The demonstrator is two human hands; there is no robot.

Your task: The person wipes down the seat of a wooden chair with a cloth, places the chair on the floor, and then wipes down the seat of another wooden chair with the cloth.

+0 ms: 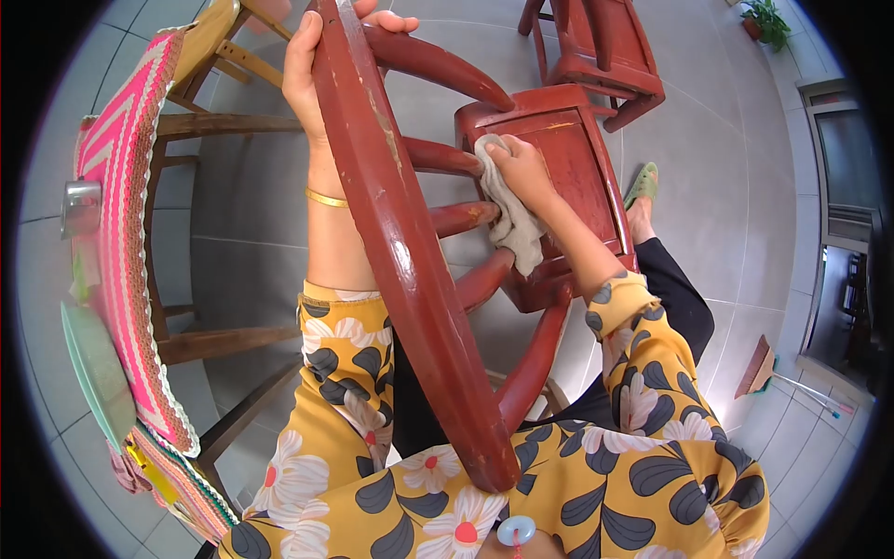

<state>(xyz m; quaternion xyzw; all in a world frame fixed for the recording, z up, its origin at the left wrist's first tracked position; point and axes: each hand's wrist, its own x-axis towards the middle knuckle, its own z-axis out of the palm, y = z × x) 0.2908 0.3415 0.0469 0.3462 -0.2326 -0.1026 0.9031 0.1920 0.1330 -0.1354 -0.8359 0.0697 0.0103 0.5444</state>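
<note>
A red-painted wooden chair [400, 252] stands right in front of me, its top rail scuffed and chipped along the edge. My left hand [312, 70] is wrapped around the far end of that rail, thumb on the near side. In my right hand [526, 172] is a bunched grey cloth [510, 219], pressed against the lower ends of the back spindles where they meet the seat [582, 177]. The cloth hangs down over a spindle. Part of the seat is hidden behind my right hand and forearm.
Another red chair [605, 56] stands beyond on the grey tiled floor. At left is a table with a pink crocheted cover [121, 233], a metal cup [81, 207] and a green-rimmed dish [98, 373]. A broom [756, 368] lies right; a potted plant [765, 20] stands far right.
</note>
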